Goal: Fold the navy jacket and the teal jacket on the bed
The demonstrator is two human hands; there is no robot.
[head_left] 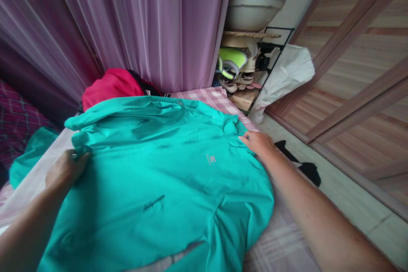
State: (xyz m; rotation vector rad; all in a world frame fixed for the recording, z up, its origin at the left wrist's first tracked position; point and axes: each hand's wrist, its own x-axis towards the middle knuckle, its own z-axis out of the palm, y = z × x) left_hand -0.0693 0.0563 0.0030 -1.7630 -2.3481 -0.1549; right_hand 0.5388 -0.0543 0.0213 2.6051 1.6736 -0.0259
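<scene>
A teal jacket (153, 157) lies spread over a pink and white checked cloth (277, 238), with some folds along its far side and a small pale logo at its right. My left hand (65, 168) is closed on the jacket's left edge, a ring showing on one finger. At the jacket's right edge, my right hand (256, 141) pinches the teal fabric between thumb and fingers. Near the bottom, a sleeve is folded over toward the front.
Behind the jacket sits a red garment (111, 87) against the purple curtain (159, 25). A rack (280, 55) with shoes and basins stands at the back right, beside a white bag (290, 72). Black items (309, 172) lie on the floor.
</scene>
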